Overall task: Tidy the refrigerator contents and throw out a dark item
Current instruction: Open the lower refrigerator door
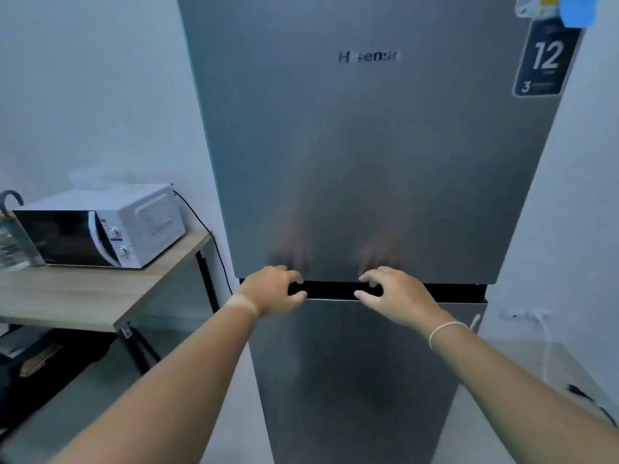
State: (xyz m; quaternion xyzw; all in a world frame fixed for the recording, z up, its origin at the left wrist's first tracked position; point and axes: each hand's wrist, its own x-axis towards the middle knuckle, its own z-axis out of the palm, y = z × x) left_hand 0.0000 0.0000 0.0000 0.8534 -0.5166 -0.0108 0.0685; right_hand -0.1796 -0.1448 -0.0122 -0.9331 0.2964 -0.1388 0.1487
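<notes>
I hook my left hand (273,289) and right hand (390,294), fingers curled, into the refrigerator (368,162) door's dark handle recess (331,291), ready to pull it open.

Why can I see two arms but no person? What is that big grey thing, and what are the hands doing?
The camera sits on the person's head and looks forward and down, so you see only their own arms, as if through their eyes. The big grey thing is a refrigerator with both doors closed. The left hand and the right hand have their fingers curled at the dark handle gap between the upper and lower door, as if to pull a door open. They hold nothing else. To the left, a white microwave stands on a wooden table. The inside of the refrigerator is hidden, so the food cannot be seen yet.
</notes>
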